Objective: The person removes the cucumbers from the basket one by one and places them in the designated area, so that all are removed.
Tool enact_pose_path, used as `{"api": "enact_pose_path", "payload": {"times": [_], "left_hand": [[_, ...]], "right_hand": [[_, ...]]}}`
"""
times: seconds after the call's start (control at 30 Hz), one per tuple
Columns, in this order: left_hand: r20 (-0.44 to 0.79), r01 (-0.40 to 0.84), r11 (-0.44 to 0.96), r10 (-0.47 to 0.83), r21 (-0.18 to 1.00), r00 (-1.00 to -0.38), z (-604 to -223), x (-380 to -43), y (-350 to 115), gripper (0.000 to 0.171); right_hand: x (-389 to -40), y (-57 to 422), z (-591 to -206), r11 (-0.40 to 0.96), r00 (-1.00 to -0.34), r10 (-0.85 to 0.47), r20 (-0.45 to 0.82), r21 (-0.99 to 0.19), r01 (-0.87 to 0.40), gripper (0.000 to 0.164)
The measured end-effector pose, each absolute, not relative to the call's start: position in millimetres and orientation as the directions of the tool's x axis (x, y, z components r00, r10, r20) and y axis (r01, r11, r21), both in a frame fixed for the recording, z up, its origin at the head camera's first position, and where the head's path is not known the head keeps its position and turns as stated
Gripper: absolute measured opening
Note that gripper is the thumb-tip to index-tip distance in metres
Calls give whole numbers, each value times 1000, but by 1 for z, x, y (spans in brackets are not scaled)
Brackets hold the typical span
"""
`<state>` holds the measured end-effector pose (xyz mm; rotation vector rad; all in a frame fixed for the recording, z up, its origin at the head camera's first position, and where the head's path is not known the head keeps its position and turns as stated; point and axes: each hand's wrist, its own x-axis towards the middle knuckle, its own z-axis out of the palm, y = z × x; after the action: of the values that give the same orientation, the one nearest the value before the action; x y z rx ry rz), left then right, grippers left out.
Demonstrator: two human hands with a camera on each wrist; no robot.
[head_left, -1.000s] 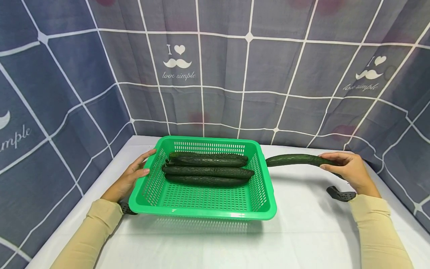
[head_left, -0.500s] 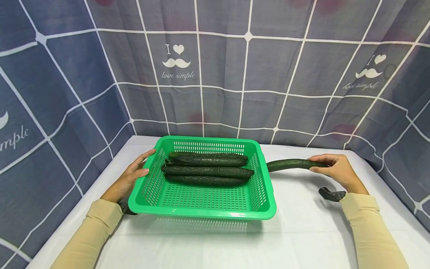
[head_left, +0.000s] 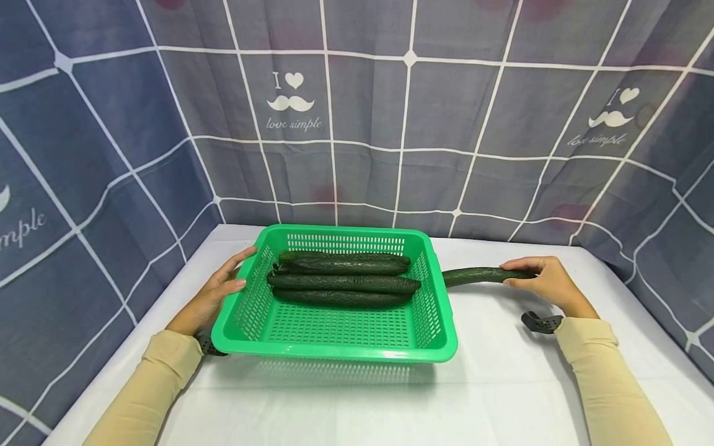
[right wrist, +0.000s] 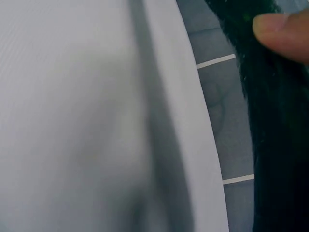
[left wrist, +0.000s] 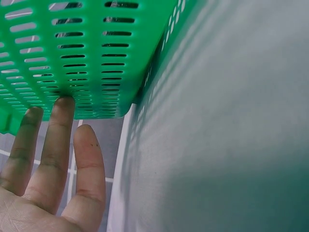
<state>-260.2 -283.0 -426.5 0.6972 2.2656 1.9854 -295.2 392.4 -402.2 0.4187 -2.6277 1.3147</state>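
Note:
A green plastic basket [head_left: 334, 354] with slotted walls stands on the white table, and several dark green cucumbers [head_left: 344, 283] lie side by side in its back half. My left hand [head_left: 209, 298] is at its left side; in the left wrist view, extended fingers [left wrist: 57, 150] touch the slotted outer wall [left wrist: 91, 53]. Right of the basket, my right hand [head_left: 549, 286] pinches another cucumber [head_left: 474, 275] by its right end. The cucumber's left end is hidden behind the basket's right rim. In the right wrist view, the thumb [right wrist: 277, 30] presses on this cucumber [right wrist: 280, 125].
White cloth covers the table [head_left: 357, 409]. A grey-blue checked curtain [head_left: 368, 179] rises behind it and along both sides. Dark wrist straps [head_left: 541, 323] are on the forearms.
My right hand has moved left with the cucumber, bringing it closer in behind the basket's right rim. The left hand and the basket have hardly moved.

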Motion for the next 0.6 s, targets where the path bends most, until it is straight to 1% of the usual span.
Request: {"api": "enact_pose_path", "payload": {"times": [0.17,0.4,0.6], "left_hand": [[280,318,41,378,947,-882,-427,-261,-285,65],[311,326,-35,408,945,-858,-429,-261,-289,64],[300,326,-4,402,945,-865,-428,-261,-287,64]], "right_hand": [[-297,391,-404,634,-938,-209,277,-692,-346,34],[-299,390,-407,689,-934,-247,257,-631,-356,30],[-299,390,-409,736,-941,-276,196,-586,-338,27]]}}
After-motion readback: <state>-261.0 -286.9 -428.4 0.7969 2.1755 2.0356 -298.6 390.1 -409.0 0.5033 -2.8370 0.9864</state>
